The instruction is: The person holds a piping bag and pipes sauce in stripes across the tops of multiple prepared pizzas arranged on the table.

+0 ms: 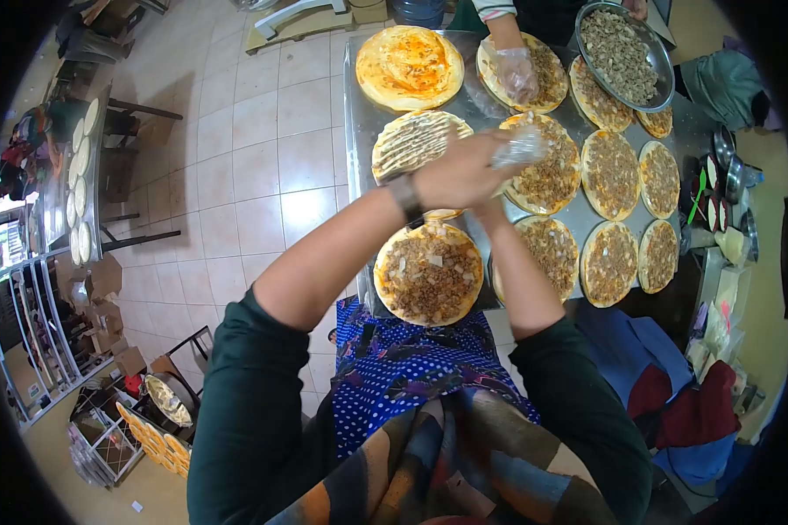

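My left hand (460, 175), with a dark band on its wrist, reaches across above the rows of topped flatbreads. Its blurred fingers are beside a shiny clear plastic thing (518, 149), over a meat-topped flatbread (547, 179). My right hand (490, 208) is just below and mostly hidden behind the left one, so its fingers do not show. Left of them lies a flatbread with pale zigzag stripes (407, 144), partly covered by my left hand. Nearest my body is another topped flatbread (429, 276).
A co-worker's plastic-covered hand (517, 74) touches a flatbread at the far side of the metal table (355, 122). A metal bowl of chopped filling (622, 57) is at the upper right. Plain rounds (80, 192) line a second table at left. Bowls (734, 179) stand at right.
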`<state>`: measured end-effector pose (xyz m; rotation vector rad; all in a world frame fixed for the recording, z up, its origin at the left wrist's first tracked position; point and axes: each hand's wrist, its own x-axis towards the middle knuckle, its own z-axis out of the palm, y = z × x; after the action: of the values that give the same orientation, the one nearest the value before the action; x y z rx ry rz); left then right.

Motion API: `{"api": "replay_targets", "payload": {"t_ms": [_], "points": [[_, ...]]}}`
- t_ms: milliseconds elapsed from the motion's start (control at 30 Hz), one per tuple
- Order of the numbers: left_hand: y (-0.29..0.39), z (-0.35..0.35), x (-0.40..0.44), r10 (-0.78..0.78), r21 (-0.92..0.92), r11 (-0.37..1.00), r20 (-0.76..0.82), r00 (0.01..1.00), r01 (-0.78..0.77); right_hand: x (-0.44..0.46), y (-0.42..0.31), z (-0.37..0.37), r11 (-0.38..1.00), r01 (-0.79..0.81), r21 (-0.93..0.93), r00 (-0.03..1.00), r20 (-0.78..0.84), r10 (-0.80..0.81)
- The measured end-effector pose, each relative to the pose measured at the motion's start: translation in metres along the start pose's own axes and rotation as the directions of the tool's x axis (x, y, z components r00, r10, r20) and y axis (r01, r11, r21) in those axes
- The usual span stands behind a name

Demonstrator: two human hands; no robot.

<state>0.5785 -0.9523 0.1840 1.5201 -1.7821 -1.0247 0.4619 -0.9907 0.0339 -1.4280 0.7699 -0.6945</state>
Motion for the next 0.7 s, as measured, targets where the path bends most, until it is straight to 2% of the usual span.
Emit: {"api": "replay_targets", "payload": {"t_ms": [33,67,167,233,333,433,533,600,700], "points": [[0.002,0.005,0.007,0.005,0.010,1.000,0.063,0.998,-0.006,-0.001,0.001,-0.002,1.000,0.000,-0.008,1.000,0.000,0.000],[0.003,0.012,0.010,0.019,-0.003,1.000,-0.042,0.999,-0.019,-0.002,0.001,-0.004,1.000,0.000,-0.016,1.000,0.001,0.000],[-0.001,0.000,-0.003,0.051,-0.018,0.998,-0.072,0.996,-0.053,-0.011,0.000,-0.008,0.999,-0.001,-0.033,1.000,-0.001,0.001],[-0.004,-0.009,-0.014,0.071,-0.018,0.997,-0.077,0.994,-0.073,-0.017,-0.005,0.033,0.999,0.002,-0.037,1.000,-0.013,-0.002],[-0.011,-0.013,-0.021,-0.028,-0.031,0.999,0.022,0.999,0.029,-0.008,-0.004,0.042,0.999,0.005,-0.050,0.999,-0.032,-0.007],[-0.006,-0.004,-0.005,-0.030,-0.022,0.999,0.048,0.998,0.031,-0.018,-0.005,-0.010,0.997,0.005,-0.073,0.999,-0.045,-0.009],[-0.007,0.005,-0.006,-0.004,0.000,1.000,-0.016,1.000,0.004,-0.023,-0.007,-0.010,0.996,0.002,-0.093,0.999,-0.045,-0.006],[-0.008,0.003,-0.010,0.014,0.008,1.000,-0.061,0.998,-0.013,-0.031,-0.009,0.022,0.995,0.007,-0.102,0.999,-0.043,-0.012],[-0.013,-0.002,-0.022,-0.069,0.048,0.996,-0.047,0.997,0.071,-0.028,-0.013,0.034,0.993,0.011,-0.114,1.000,-0.020,-0.014]]}}
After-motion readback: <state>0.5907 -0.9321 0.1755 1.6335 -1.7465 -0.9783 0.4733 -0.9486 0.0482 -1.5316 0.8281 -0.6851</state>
